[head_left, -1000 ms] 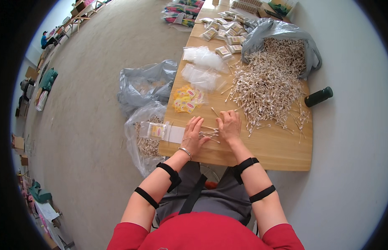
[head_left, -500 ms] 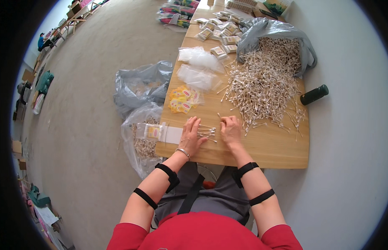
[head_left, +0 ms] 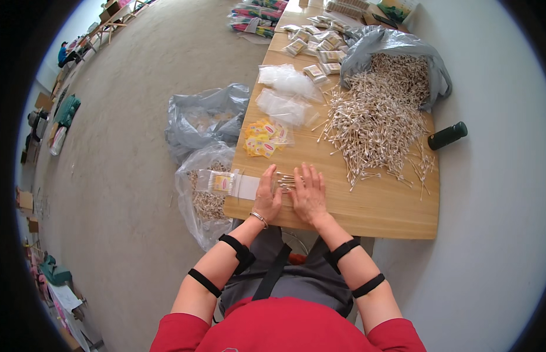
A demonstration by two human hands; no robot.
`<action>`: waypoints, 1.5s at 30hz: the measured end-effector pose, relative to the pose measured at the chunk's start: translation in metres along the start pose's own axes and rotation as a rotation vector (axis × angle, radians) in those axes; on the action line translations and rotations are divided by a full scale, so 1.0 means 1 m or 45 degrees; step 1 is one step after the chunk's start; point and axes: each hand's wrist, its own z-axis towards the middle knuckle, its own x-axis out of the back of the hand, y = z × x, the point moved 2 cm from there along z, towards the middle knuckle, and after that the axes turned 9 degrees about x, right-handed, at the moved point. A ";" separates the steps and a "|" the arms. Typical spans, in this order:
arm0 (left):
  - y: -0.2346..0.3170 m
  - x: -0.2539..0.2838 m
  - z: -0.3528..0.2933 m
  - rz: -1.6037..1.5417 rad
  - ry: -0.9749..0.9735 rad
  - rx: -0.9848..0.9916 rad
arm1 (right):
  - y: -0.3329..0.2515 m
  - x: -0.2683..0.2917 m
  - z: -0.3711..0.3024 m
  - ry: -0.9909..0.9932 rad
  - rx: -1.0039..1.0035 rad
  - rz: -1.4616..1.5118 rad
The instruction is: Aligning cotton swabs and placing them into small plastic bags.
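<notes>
A small row of cotton swabs (head_left: 286,182) lies on the wooden table between my two hands. My left hand (head_left: 267,195) rests at their left ends, fingers stretched forward and thumb beside them. Flat over their right ends lies my right hand (head_left: 309,196), its fingers extended and slightly apart. Left of my left hand is a white card (head_left: 248,187), partly hidden by that hand. Beyond it, at the table's left edge, sits a clear packet of swabs (head_left: 220,183) with a yellow label.
A large heap of swabs (head_left: 375,126) spills from a grey plastic bag (head_left: 434,61). Yellow labels (head_left: 262,141), clear sleeves (head_left: 282,107) and filled packets (head_left: 316,73) lie farther back. A dark green bottle (head_left: 448,135) is at right; a clear bag (head_left: 188,205) stands below left.
My right hand has moved left from beside the heap and gone from closed around a swab to flat over the row. The left hand stays by the swabs' left ends.
</notes>
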 end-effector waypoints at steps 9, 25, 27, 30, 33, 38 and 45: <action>-0.018 -0.012 0.005 -0.684 0.089 0.298 | -0.019 -0.009 -0.032 -0.424 0.099 -0.103; -0.013 -0.001 0.002 -0.803 0.140 0.349 | 0.005 0.010 -0.014 -0.107 0.075 0.176; -0.014 0.000 -0.003 -0.815 0.159 0.333 | 0.012 0.011 -0.018 0.011 0.084 0.284; -0.015 0.001 -0.009 -0.690 0.116 0.305 | 0.012 0.010 -0.020 0.055 0.033 0.372; -0.011 -0.007 -0.006 -0.642 0.126 0.251 | 0.012 0.002 -0.016 0.114 -0.037 0.423; -0.006 -0.015 0.001 -0.627 0.113 0.267 | -0.001 -0.011 -0.003 0.248 -0.020 0.623; -0.006 -0.013 0.003 -0.720 0.103 0.299 | -0.005 -0.019 0.010 0.444 -0.264 0.862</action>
